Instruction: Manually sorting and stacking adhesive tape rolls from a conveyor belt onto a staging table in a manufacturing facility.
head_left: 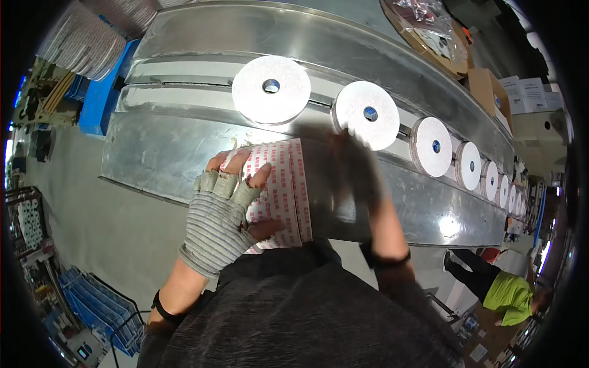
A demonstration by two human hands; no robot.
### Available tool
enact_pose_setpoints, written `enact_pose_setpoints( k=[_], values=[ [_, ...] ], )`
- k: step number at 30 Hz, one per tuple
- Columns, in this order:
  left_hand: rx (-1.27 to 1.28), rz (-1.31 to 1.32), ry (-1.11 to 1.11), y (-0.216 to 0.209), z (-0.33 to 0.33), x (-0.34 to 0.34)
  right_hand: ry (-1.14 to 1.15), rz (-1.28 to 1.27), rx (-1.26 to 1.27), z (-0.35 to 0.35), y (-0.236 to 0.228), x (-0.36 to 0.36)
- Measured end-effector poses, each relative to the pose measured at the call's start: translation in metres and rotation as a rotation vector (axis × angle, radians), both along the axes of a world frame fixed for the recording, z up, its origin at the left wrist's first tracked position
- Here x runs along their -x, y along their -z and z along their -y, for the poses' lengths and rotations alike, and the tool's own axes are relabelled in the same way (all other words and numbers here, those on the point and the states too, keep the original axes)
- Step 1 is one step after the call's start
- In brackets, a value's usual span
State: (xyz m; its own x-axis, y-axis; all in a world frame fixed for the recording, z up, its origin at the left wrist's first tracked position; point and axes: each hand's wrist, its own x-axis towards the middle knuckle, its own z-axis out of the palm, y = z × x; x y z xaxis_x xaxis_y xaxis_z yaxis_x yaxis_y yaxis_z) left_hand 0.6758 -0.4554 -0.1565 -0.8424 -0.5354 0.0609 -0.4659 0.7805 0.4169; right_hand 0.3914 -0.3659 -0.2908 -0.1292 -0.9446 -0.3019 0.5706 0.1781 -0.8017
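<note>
My left hand (pixel 224 214), in a grey striped fingerless glove, grips a stack of white tape rolls (pixel 276 184) with red print on their outer faces. The stack rests on its side near the metal table's front edge, fingers over its far part and thumb on the near part. To its right, my right hand (pixel 359 168), gloved too, is smeared by motion, its fingers unclear. It is nearest to a flat-lying white tape roll (pixel 380 110) with a blue core; whether they touch I cannot tell. Another tape roll (pixel 245 92) lies farther left on the line.
Several more tape rolls (pixel 432 153) trail along the conveyor strip to the right. The metal table (pixel 165 147) has a blue block (pixel 98 107) at its left end. Cardboard boxes (pixel 488 92) stand at the far right. A person in a lime shirt (pixel 506 297) is at the lower right.
</note>
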Motion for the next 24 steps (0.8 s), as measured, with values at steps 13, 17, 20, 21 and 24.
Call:
enact_pose_setpoints(
  k=[13,17,20,21,24],
  values=[
    [0.117,0.000,-0.011,0.018,0.056,-0.014,0.120,-0.543,-0.001,0.013,-0.038,-0.161],
    [0.082,-0.074,0.026,0.035,0.075,-0.036,-0.002,-1.193,0.226,0.023,-0.051,-0.112],
    [0.030,-0.156,0.070,0.034,0.075,-0.034,0.224,-0.167,0.175,0.049,-0.018,-0.091],
    [0.040,-0.138,0.061,0.033,0.074,-0.033,0.203,-0.017,0.248,0.075,-0.010,-0.084],
    [0.032,-0.119,0.095,0.036,0.078,-0.044,-0.070,-1.370,0.257,0.204,-0.015,-0.112]
  ],
)
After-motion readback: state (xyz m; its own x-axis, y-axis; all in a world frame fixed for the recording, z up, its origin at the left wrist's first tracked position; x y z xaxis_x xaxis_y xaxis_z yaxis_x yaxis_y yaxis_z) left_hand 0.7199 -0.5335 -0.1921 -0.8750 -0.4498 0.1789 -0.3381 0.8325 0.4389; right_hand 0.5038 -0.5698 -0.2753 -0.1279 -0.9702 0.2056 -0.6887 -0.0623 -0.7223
